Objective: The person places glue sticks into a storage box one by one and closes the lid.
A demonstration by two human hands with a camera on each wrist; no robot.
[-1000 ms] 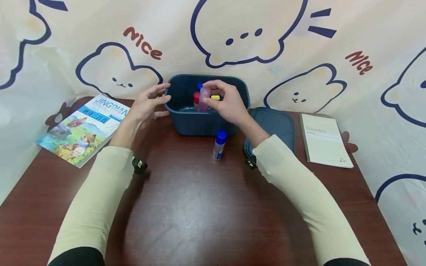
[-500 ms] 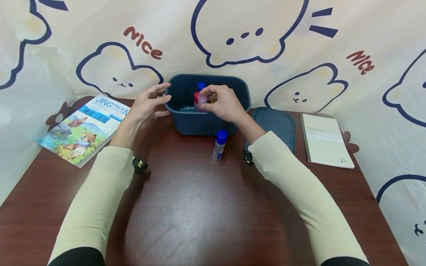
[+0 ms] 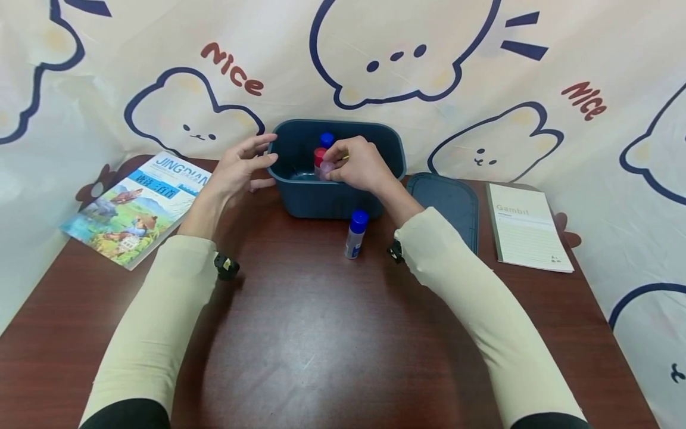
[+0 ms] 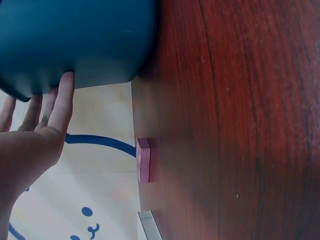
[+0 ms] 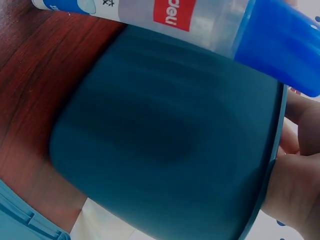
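A dark blue plastic bin (image 3: pixel 316 201) stands at the back of the table. My left hand (image 3: pixel 239 164) is at its left side, fingers fairly straight, fingertips (image 4: pixel 66 82) touching the wall in the left wrist view. Over the front rim reaches my right hand (image 3: pixel 361 165), pinching a translucent purple tube (image 3: pixel 326 168) inside the bin; its lower part is hidden. Beside that tube are a red-capped tube (image 3: pixel 320 155) and a blue cap (image 3: pixel 326 140). A bit of yellow shows behind the right fingers. In front of the bin a blue-capped glue stick (image 3: pixel 354 235) stands upright.
The bin's lid (image 3: pixel 452 205) lies to its right, partly under the right forearm. Further right is a notebook (image 3: pixel 529 229). An illustrated book (image 3: pixel 136 211) lies at the left. A small pink block (image 4: pixel 143 160) sits near the table edge in the left wrist view. Printed cloth hangs behind.
My right hand has lowered the purple tube deeper into the bin and moved slightly left. My left hand has stayed at the bin's side.
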